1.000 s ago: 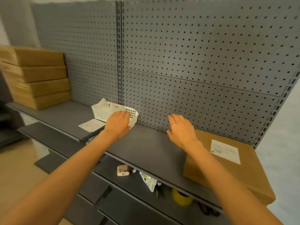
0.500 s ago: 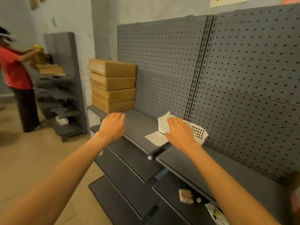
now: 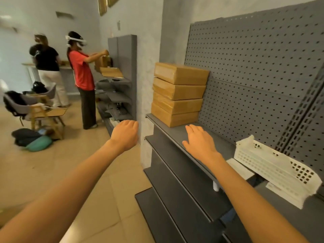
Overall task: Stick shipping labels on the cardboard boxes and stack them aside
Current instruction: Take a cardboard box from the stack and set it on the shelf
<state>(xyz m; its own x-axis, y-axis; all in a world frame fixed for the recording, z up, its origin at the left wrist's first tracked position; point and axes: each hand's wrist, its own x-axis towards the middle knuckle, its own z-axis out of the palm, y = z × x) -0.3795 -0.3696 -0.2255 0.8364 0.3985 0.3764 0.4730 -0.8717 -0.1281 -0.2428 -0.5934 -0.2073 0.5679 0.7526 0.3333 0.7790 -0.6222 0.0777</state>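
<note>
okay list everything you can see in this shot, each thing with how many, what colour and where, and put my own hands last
cardboard boxes: four, brown, stacked at the far end of the top shelf.
shelf unit: one, dark grey, tiered shelves with a pegboard back, on the right.
basket: one, white perforated plastic, on the top shelf against the pegboard.
paper sheets: at least two, white, flat under and beside the basket; print unreadable.
second shelf unit: one, grey, farther back, holding a brown box.
people: two, one in a red top, one in black, back left.
chair: one, grey with wooden legs, left.
bags: dark and teal, on the floor by the chair.
hands: left hand over the floor, right hand over the top shelf; both empty.
</note>
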